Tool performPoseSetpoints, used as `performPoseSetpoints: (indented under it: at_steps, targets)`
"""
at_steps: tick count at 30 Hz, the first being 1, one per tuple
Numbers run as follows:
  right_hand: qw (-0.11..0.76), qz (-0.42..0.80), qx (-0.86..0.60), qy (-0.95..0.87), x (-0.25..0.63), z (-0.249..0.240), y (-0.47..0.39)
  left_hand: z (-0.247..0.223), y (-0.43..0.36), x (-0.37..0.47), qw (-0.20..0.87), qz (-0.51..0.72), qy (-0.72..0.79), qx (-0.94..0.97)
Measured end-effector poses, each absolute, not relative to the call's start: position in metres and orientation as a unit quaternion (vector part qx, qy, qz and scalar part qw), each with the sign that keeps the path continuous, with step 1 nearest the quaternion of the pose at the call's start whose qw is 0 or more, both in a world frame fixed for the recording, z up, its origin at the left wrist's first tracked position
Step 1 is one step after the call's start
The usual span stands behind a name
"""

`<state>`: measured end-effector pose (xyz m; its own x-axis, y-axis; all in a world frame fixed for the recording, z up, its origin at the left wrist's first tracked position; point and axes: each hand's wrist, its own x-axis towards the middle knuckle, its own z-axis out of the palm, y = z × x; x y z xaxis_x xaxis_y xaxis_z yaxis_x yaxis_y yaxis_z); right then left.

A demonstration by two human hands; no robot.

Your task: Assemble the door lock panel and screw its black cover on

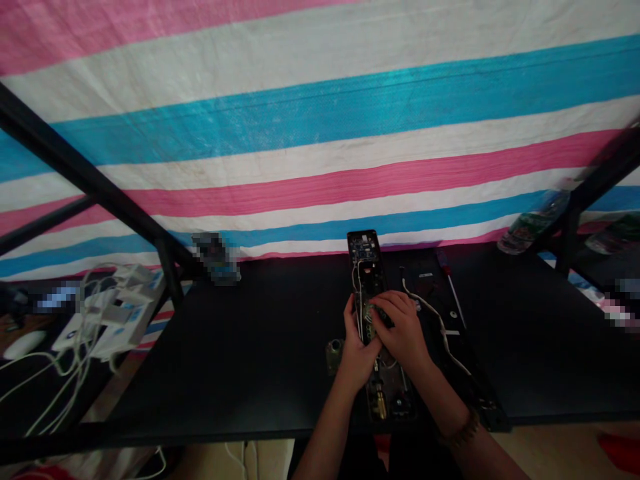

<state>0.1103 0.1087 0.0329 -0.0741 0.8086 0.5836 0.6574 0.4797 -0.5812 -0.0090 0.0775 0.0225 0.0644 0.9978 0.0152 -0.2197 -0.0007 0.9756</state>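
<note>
A long, narrow black device housing [373, 272] lies opened on the table, its inside facing up. At its far end sits a blue circuit board [363, 251], with white wires [359, 300] running down from it and a brass-coloured part [381, 403] near the close end. My left hand [356, 350] grips the housing's left side, thumb across the middle. Over a green board [369, 328] in the middle, my right hand [403, 327] has its fingers curled together; what they pinch is hidden. A small separate module [334, 355] lies left of the housing.
Right of the housing lie a black panel [435, 287] with a white cable [440, 323] and a screwdriver [454, 290]. A plastic bottle [535, 223] leans at the back right. Metal frame bars [100, 187] and tangled white cables [83, 340] are at left.
</note>
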Motion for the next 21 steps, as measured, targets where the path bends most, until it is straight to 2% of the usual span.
performPoseSetpoints:
  at_steps: [12,21]
  targets:
    - [0.481,0.068,-0.493,-0.721,0.1119,0.0317,0.1044,0.0212,0.0773,-0.0086,0.573,0.545,0.418,0.447]
    - [0.457,0.089,-0.487,-0.739,0.1126,0.0315,0.1054,0.0175,0.0778,-0.0082,0.568,0.550,0.417,0.448]
